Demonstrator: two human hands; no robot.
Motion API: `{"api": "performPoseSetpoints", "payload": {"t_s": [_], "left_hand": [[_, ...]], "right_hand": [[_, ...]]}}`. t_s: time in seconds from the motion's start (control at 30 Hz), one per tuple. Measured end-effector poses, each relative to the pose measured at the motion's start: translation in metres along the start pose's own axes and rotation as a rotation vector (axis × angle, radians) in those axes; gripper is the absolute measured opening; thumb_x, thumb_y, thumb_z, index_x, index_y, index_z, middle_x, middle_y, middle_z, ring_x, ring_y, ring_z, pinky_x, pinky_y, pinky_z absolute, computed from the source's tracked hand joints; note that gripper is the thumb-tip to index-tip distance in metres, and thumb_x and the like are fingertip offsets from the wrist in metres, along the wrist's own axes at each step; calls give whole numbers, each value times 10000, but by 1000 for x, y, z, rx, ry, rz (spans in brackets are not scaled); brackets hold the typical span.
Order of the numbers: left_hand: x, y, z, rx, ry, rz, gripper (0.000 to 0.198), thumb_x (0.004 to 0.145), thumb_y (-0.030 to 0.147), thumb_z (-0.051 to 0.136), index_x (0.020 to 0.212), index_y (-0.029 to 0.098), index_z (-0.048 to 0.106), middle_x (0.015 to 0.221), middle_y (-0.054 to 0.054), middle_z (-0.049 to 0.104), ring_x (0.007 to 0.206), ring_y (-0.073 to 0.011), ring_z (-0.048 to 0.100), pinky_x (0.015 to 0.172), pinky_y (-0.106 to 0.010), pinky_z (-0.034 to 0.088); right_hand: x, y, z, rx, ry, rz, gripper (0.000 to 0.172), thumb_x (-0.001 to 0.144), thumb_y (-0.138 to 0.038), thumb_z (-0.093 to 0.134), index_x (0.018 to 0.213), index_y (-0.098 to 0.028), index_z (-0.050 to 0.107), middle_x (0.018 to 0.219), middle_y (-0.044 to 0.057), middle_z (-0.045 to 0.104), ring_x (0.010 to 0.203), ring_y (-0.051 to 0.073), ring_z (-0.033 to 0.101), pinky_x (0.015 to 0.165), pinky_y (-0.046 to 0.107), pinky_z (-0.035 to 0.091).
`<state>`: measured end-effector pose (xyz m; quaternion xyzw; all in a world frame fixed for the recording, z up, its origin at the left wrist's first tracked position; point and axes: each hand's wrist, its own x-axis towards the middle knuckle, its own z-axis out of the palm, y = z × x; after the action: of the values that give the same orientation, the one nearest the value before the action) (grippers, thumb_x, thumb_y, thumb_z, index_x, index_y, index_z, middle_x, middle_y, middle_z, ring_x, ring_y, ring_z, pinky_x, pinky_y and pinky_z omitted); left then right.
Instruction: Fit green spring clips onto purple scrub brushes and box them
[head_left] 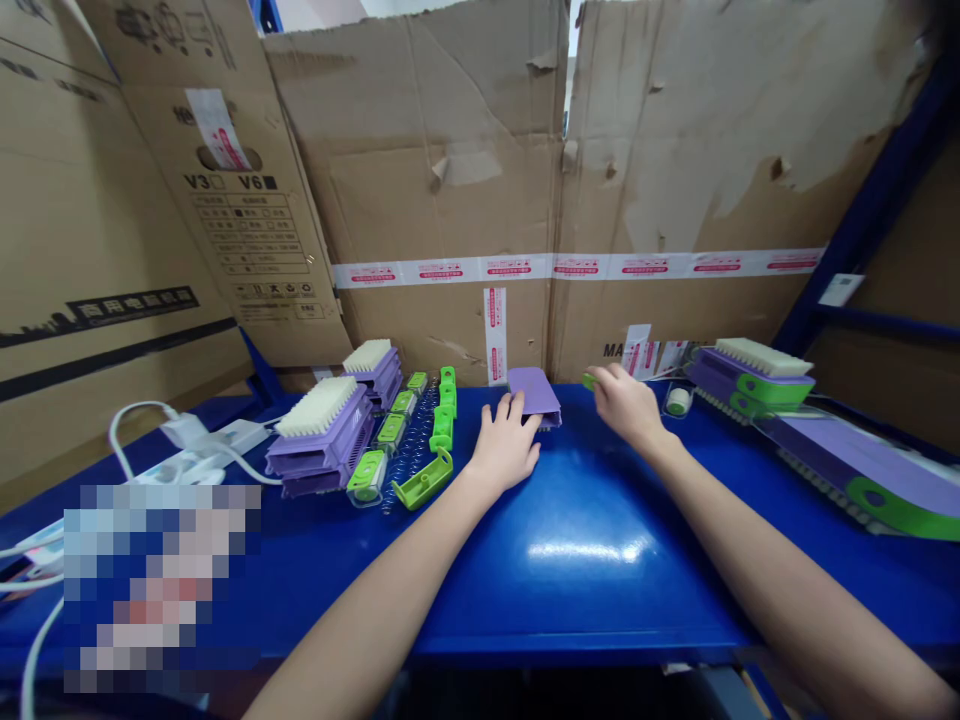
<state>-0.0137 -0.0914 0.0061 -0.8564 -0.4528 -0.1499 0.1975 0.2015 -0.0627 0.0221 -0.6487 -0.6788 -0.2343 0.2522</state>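
Near the middle back of the blue bench lies a purple plastic brush body (pixel 534 390), its open end toward me. My left hand (pixel 506 445) rests on its near edge, fingers spread and thumb apart. To the right, my right hand (pixel 626 405) pinches a small green plastic piece (pixel 589 381), most of it hidden by the fingers. Left of my left hand lie green plastic handle parts (pixel 442 420), with one larger green part (pixel 424 480) nearest me. Beside them are metal springs (pixel 412 440) and clear containers with green tops (pixel 369 472).
Purple brush bodies with cream bristles (pixel 319 430) are stacked at left. At right are purple-and-green brushes (pixel 750 375) and a small white-and-green container (pixel 679 401). A white power strip (pixel 240 437) with cables lies far left. Cardboard (pixel 450 200) walls the back; a blurred patch covers the lower left.
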Motion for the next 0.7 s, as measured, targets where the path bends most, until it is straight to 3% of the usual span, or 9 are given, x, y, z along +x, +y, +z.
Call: {"api": "performPoseSetpoints", "payload": {"t_s": [0.1,0.2,0.3,0.43,0.53,0.63,0.7], "left_hand": [[0,1,1,-3,-23,-59,463,857,334,513,1298,224,424,1443,-194,315,1195,-348,458,959,-524,366],[1,4,0,-2,-40,-77,374,872,280,477,1235,191,468,1411,-207,345,1013,-278,579,950,-486,382],[2,6,1,-14,-11,-78,312,870,265,483,1166,174,515,1341,-193,409,1019,-267,579,1009,-487,337],[2,6,1,-113,18,-62,358,854,243,509,1200,155,496,1346,-208,376,1110,-287,543,1062,-500,285],[1,6,1,-198,14,3,449,846,243,522,1279,174,425,1430,-215,266,1188,-305,500,1056,-487,308],[0,6,0,-226,12,43,509,841,250,530,1320,179,375,1459,-222,220,1210,-315,484,1044,-481,326],[0,6,0,-211,11,37,508,841,270,530,1316,171,378,1448,-221,249,1205,-320,484,1040,-489,325]], "right_hand": [[-3,-17,-2,29,-41,-77,336,905,-241,398,1176,-250,597,1037,65,627,717,176,601,541,263,343],[-3,-24,-12,193,53,-79,307,895,-237,398,1058,-210,657,963,70,636,745,179,599,591,264,382],[-4,-27,-25,456,109,-133,273,829,-180,425,859,-179,696,829,68,631,726,165,584,641,254,417],[-3,-30,-31,631,-131,-210,283,702,-101,434,705,-186,704,707,31,623,633,138,555,610,238,414],[-1,-25,-25,511,-223,-149,335,723,-116,435,857,-185,734,783,44,658,713,155,585,678,245,425],[0,-16,-18,402,-160,-38,390,760,-130,434,1037,-188,703,899,69,676,802,184,605,734,264,436],[1,-11,-16,401,-97,-5,385,771,-129,433,1048,-180,694,926,80,676,829,196,612,757,277,445]]}}
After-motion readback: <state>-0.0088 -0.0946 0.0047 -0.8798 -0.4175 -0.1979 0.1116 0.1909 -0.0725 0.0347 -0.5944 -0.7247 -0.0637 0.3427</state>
